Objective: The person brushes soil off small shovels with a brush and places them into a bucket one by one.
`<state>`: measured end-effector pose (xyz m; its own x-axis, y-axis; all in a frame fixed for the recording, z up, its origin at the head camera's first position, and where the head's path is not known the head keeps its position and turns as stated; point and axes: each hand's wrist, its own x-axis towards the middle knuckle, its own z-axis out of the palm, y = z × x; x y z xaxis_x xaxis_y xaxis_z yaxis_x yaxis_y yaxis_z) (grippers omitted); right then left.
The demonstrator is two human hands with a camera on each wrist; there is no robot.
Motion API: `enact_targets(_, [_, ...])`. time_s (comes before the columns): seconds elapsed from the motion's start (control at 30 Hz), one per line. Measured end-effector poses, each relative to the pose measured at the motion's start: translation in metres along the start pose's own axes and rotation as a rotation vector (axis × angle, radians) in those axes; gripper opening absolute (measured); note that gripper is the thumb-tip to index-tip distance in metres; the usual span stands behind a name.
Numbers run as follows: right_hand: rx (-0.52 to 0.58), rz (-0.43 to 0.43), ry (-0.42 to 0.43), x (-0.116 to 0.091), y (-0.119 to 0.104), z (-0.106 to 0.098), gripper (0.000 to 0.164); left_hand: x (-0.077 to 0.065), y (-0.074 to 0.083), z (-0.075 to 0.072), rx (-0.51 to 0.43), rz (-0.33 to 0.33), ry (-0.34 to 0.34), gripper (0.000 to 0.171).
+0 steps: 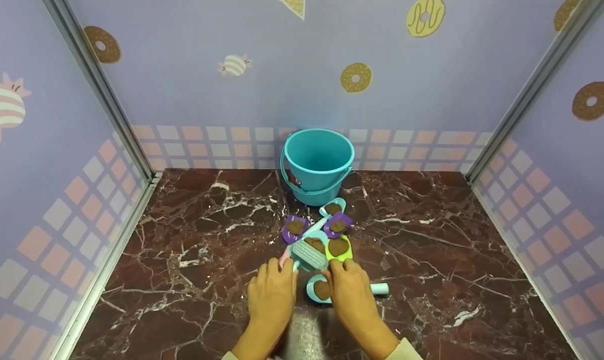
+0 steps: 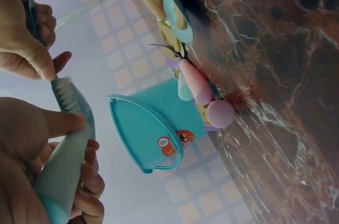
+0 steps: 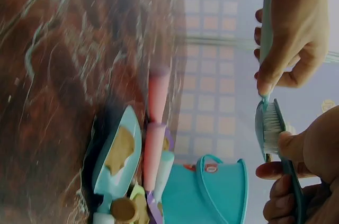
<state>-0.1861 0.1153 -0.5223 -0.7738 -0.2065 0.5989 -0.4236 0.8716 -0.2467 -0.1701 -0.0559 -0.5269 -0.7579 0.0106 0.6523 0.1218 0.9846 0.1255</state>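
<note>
My left hand (image 1: 271,295) grips the pale green handle (image 2: 66,168) of a small toy shovel, its teal blade (image 3: 259,128) held above the floor. My right hand (image 1: 353,300) holds a dark teal brush (image 1: 309,254) by its handle. White bristles (image 3: 271,128) face down onto the shovel's blade, seemingly touching it. A bit of brown shows beside the brush. Below the right hand, a blue shovel (image 1: 312,289) with a brown sand-like lump lies on the floor. A yellow-green shovel (image 1: 348,245) and two purple ones, left (image 1: 287,235) and right (image 1: 348,220), also hold lumps.
A turquoise bucket (image 1: 314,181) stands upright against the back wall, its handle hanging at the front. Another blue shovel (image 1: 342,202) with a brown lump lies at its foot. Patterned panels (image 1: 281,100) enclose the marbled floor (image 1: 206,300) at the back and both sides.
</note>
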Motion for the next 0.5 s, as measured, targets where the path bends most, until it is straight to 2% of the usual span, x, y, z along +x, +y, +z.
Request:
enact_targets(0.27, [-0.001, 0.031, -0.003, 0.002, 0.017, 0.002, 0.025, -0.002, 0.001, 0.002, -0.012, 0.029, -0.008, 0.031])
enact_targets(0.4, [0.046, 0.065, -0.016, 0.006, 0.015, 0.001, 0.025, -0.001, 0.001, 0.002, -0.007, 0.012, -0.007, 0.031])
enact_targets(0.5, [0.094, 0.060, -0.003, 0.006, 0.008, -0.002, 0.023, 0.002, 0.001, 0.000, 0.012, -0.003, 0.001, 0.030])
